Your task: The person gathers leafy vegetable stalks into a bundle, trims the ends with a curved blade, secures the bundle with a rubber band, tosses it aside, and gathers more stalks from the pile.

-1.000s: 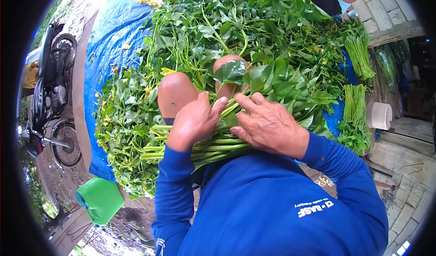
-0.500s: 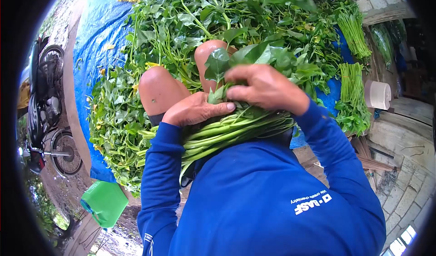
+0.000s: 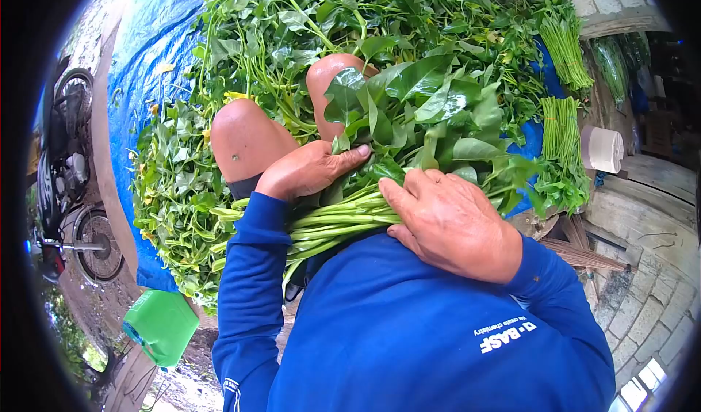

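Note:
A bundle of long green stems (image 3: 339, 218) with broad leaves lies across my lap, cut ends to the left, leaves to the upper right. My left hand (image 3: 314, 167) is curled round the leafy upper side of the bundle, its thumb pointing right over the leaves. My right hand (image 3: 453, 218) rests closed on the stems just below the leaves (image 3: 438, 105), thumb and forefinger pressed against them; its other fingers are bent. Beyond my knees spreads a big heap of leafy stems (image 3: 270, 39).
A blue tarp (image 3: 150, 69) lies under the heap. Tied bundles (image 3: 561, 131) stand at the right near a pale roll (image 3: 602, 149). A green container (image 3: 162, 326) is at lower left, and a motorcycle (image 3: 66, 178) at far left. Thin brown sticks (image 3: 584, 254) lie at right.
My right hand has come down from the leaves onto the stems. The leaves now fan out to the upper right. The other person's arm at the top has left view.

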The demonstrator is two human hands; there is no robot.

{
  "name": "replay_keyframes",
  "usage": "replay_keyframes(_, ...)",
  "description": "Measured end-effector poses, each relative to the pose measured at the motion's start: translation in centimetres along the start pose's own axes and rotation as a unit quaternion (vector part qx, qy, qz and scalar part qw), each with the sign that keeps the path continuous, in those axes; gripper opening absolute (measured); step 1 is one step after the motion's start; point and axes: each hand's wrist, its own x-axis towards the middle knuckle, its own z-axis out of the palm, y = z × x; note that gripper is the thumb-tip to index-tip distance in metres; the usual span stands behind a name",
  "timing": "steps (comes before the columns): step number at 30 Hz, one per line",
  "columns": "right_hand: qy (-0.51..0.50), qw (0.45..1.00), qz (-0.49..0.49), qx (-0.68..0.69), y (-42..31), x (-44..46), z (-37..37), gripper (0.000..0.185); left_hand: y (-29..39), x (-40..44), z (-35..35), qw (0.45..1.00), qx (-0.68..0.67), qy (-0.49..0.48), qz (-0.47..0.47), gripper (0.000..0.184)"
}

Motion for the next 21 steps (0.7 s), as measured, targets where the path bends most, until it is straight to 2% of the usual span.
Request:
replay_keyframes(1,-0.006,0.999,0.016,0.027,0.1,0.0,-0.1,0.061,0.3,0.0,-0.4,1.0,0.013,-0.004,0.012,0.064)
replay_keyframes(3,0.054,0.996,-0.005,0.065,1.0,0.5,-0.9,0.064,0.6,-0.2,-0.7,0.999,0.036,-0.015,0.035,0.064)
replay_keyframes(5,0.195,0.98,0.012,0.036,2.0,1.7,-1.0,0.065,-0.2,0.2,-0.3,0.997,0.014,0.0,0.074,0.063)
replay_keyframes(6,0.262,0.965,0.014,-0.011,2.2,2.5,-1.4,0.053,-0.8,0.5,0.0,0.996,0.003,0.009,0.093,0.063)
replay_keyframes(9,0.282,0.936,-0.209,0.034,3.1,3.4,-2.7,0.042,-2.3,1.0,0.9,0.988,-0.035,0.038,0.144,0.061)
replay_keyframes(10,0.211,0.945,-0.224,0.113,1.5,3.0,-3.0,0.032,-2.2,1.0,0.5,0.99,-0.066,-0.005,0.124,0.056)
replay_keyframes(11,0.141,0.94,-0.254,0.18,1.0,3.0,-2.0,0.03,-1.9,0.8,0.4,0.993,-0.056,-0.006,0.108,0.055)
replay_keyframes(13,-0.018,0.984,-0.167,0.063,0.4,2.4,-1.4,0.027,-1.4,0.8,0.2,0.996,-0.037,-0.008,0.079,0.053)
replay_keyframes(14,0.033,0.987,-0.152,0.039,1.0,2.8,-0.5,0.02,-2.0,1.0,0.7,0.989,-0.056,0.016,0.135,0.052)
replay_keyframes(15,0.083,0.987,-0.138,0.015,1.9,3.3,0.5,0.017,-2.1,0.9,0.7,0.99,-0.07,0.006,0.125,0.052)
replay_keyframes(16,0.146,0.981,-0.114,0.051,2.2,3.6,0.8,0.023,-2.1,0.8,0.5,0.99,-0.085,-0.003,0.116,0.053)
replay_keyframes(19,0.121,0.987,-0.048,0.09,4.4,3.8,2.1,0.031,-1.6,0.1,0.3,0.988,-0.131,-0.03,0.08,0.054)
replay_keyframes(21,0.11,0.987,-0.048,0.107,5.0,4.0,2.5,0.034,-0.7,-0.2,0.1,0.988,-0.135,-0.045,0.064,0.053)
